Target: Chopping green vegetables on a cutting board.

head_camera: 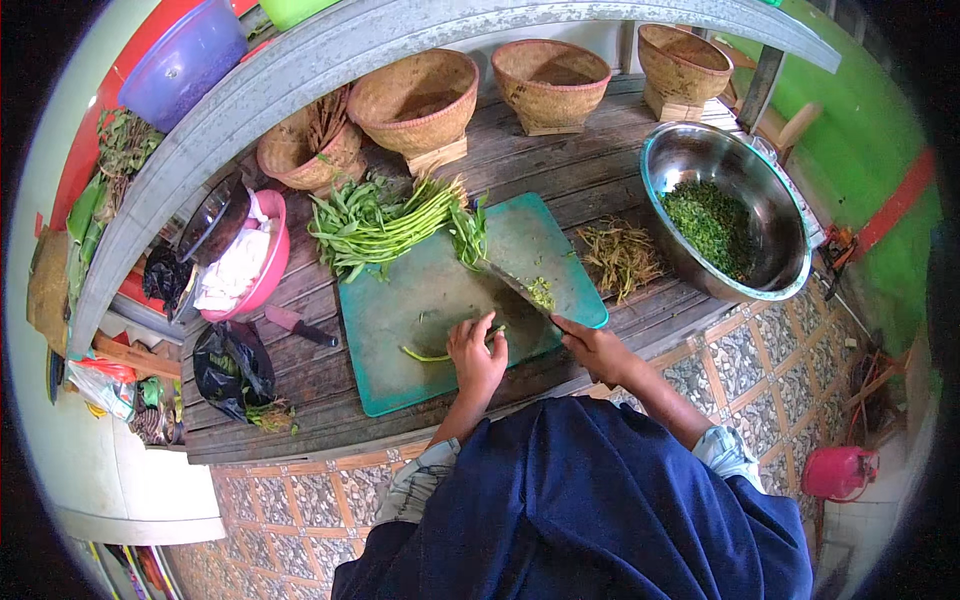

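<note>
My right hand [600, 350] grips the handle of a kitchen knife [520, 286]. Its long dark blade slants over the teal-edged cutting board [405, 300], with the tip by some loose leaves [469, 236]. Over the board's near part, my left hand [480, 356] has its fingers bent around a thin green stem [424, 356], which trails out to the left. Chopped green bits [540, 292] lie just beyond the blade. A bundle of leafy water spinach [390, 225] rests across the board's far left corner.
Trimmed roots [621, 257] lie right of the board, beside a steel basin [772, 255] of chopped greens [709, 225]. Woven baskets [551, 75] line the back. Leftward are a second knife [300, 326], a black plastic bag [234, 367] and a pink basin [276, 259]. A metal beam [420, 34] crosses above.
</note>
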`<state>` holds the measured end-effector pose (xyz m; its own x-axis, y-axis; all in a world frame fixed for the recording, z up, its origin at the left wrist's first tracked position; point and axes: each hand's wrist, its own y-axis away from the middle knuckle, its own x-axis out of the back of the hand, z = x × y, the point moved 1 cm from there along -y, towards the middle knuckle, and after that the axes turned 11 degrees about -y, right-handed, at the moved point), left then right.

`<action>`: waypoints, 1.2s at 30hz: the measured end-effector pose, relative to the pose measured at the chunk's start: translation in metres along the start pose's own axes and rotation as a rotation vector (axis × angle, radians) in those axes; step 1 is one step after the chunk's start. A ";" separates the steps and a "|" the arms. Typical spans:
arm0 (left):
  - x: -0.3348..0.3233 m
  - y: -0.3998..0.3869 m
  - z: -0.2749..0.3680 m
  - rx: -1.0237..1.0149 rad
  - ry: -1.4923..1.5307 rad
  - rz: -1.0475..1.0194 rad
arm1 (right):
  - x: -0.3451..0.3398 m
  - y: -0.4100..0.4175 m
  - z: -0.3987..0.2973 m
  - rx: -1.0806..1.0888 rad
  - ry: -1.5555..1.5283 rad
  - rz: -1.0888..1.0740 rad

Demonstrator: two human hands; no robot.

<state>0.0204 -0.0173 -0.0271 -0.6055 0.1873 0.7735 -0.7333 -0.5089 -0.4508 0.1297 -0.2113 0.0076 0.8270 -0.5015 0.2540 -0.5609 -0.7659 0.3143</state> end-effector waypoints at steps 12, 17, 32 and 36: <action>0.004 -0.031 0.046 -0.495 -0.041 -0.209 | 0.002 0.013 -0.008 0.180 0.488 0.233; -0.004 -0.051 0.042 -0.561 -0.085 -0.222 | 0.013 0.029 -0.022 0.170 0.549 0.214; 0.012 -0.074 0.000 -0.284 -0.150 -0.203 | 0.032 0.073 -0.034 0.100 0.237 0.048; 0.018 -0.045 -0.008 -0.233 0.039 -0.080 | 0.017 0.060 -0.008 0.181 0.210 -0.069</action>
<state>0.0399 0.0161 0.0036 -0.5507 0.2534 0.7953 -0.8283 -0.2841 -0.4830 0.1103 -0.2623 0.0382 0.8266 -0.3661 0.4274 -0.4726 -0.8640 0.1738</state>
